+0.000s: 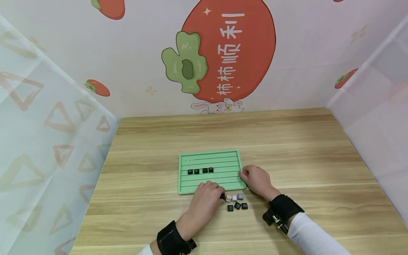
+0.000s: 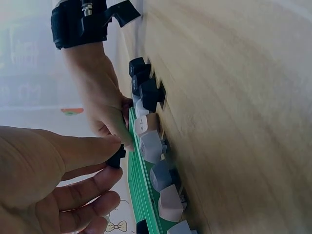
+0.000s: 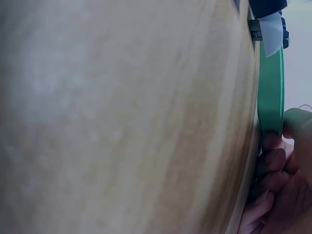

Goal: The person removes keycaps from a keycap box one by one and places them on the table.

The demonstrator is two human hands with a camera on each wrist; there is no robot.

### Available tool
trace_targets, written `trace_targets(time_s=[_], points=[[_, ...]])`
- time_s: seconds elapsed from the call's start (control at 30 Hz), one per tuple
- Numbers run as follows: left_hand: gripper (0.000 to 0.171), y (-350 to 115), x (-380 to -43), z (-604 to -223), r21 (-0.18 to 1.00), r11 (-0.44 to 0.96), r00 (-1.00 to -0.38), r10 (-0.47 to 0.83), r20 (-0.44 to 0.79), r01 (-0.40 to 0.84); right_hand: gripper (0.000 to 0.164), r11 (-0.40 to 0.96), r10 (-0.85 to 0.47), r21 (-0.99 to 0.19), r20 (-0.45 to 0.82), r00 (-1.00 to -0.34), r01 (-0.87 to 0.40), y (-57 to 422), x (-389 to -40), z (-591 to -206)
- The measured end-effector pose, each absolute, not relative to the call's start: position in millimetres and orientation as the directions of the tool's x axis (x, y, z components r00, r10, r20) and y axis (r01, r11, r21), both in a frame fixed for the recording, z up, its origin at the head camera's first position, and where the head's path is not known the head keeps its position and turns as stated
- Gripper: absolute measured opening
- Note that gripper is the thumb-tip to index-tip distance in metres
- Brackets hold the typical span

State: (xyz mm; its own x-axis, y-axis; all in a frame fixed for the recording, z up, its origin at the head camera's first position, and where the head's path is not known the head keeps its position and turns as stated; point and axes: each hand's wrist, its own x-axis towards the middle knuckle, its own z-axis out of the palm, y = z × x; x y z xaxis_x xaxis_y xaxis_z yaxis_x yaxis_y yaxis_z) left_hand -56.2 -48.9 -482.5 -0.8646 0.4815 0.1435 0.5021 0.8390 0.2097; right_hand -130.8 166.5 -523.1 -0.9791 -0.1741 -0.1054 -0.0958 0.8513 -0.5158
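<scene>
A black keycap [image 2: 116,158] is pinched between the thumb and index finger of my left hand [image 1: 205,200], just in front of the board's near edge. My right hand [image 1: 257,180] grips the right edge of a green ridged board [image 1: 223,161]. In the right wrist view, thumb and fingers take hold of the corner of the board [image 3: 271,92]. Several black keycaps [image 1: 205,170] sit in a row on the board, with a small gap in the middle. My left hand partly covers the board's front edge.
Loose keycaps lie on the wooden table [image 1: 143,159] right of my left hand: black ones [image 1: 244,206] nearer me, a beige one [image 1: 228,198], a white one [image 1: 234,198] and a grey one [image 1: 240,196] behind. A printed backdrop [image 1: 140,53] stands behind the table.
</scene>
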Motion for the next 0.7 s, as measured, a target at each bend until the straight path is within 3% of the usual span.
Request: trace_targets(time_s=[0.7], points=[[0.019, -48, -41, -489, 0.145, 0.832, -0.844, 0.526, 0.103, 0.536, 0.047, 0.848, -0.177, -0.520, -0.089, -0.980, -0.106, 166, -130, -523]])
